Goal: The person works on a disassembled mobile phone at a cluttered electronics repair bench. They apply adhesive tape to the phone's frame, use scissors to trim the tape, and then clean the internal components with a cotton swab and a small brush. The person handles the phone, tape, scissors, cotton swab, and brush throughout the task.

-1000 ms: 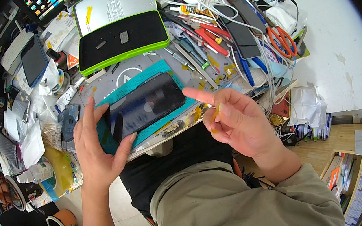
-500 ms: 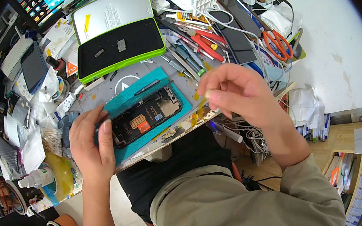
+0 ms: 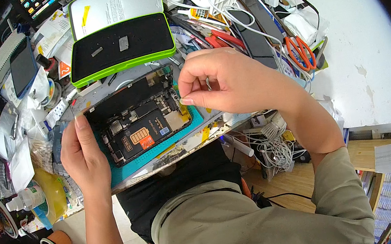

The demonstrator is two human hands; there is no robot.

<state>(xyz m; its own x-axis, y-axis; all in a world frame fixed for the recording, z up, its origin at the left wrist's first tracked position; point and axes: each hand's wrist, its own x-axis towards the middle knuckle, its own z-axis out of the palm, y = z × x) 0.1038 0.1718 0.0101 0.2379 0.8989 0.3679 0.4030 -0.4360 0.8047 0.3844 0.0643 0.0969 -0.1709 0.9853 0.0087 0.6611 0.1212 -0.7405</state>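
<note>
The opened phone [image 3: 150, 127], its inner parts being exposed, is being supported by a teal mat [image 3: 137, 166] near the bench's front edge. Its panel [image 3: 129, 97] is being held tilted up along the far long side by the left hand [image 3: 83, 153], partly closed with the thumb on a corner. The right hand [image 3: 215, 83] is being held half curled at the phone's right end, thumb and forefinger nearly closed at yellow tape [image 3: 185, 112]; whether the tape is being gripped cannot be told. The space just beyond the panel is being taken up by a green case [image 3: 123, 68], where two metal pieces [image 3: 123, 43] are being displayed. Red pliers [image 3: 227, 39] are being partly hidden by the right hand. Farther right, room is being filled by orange scissors [image 3: 300, 53]; at left, by a bottle [image 3: 28, 198].
</note>
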